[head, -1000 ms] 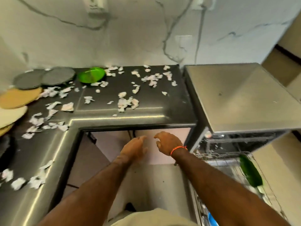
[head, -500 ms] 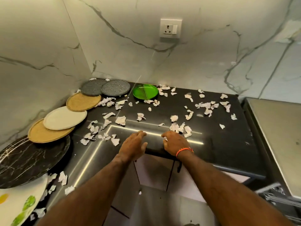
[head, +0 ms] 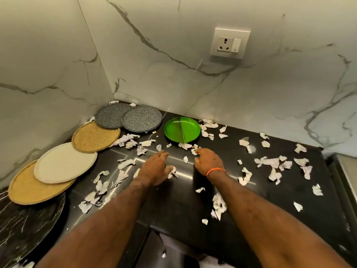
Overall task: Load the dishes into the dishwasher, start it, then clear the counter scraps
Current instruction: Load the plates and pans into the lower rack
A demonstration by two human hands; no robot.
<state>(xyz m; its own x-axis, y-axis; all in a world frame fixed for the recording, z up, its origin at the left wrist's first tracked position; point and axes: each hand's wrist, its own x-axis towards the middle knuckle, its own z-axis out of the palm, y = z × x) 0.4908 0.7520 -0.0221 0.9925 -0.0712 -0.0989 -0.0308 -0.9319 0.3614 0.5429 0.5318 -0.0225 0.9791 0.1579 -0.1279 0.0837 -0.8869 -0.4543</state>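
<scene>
Black polished stone forms the tabletop [head: 270,206], which fills a corner under marble-look walls. From the head view, torn white paper scraps [head: 267,161] lie scattered over most of it.

The left hand [head: 154,169] hovers low over the middle of the tabletop with its fingers bent, and one crumpled scrap [head: 172,172] sits at its thumb; I cannot tell if the hand pinches it or only touches it. The right hand [head: 208,161], with an orange band on the wrist, is just beside it, fingers curled down, the fingertips at another scrap [head: 194,151]; the grip is not clear.

A green divided plate [head: 181,129] lies flat behind the hands, near the back wall. To the left, two grey speckled plates [head: 142,118], two tan plates [head: 95,136], a cream plate [head: 64,162] and a black marbled plate [head: 25,229] overlap along the wall. A white wall socket [head: 229,42] is above.
</scene>
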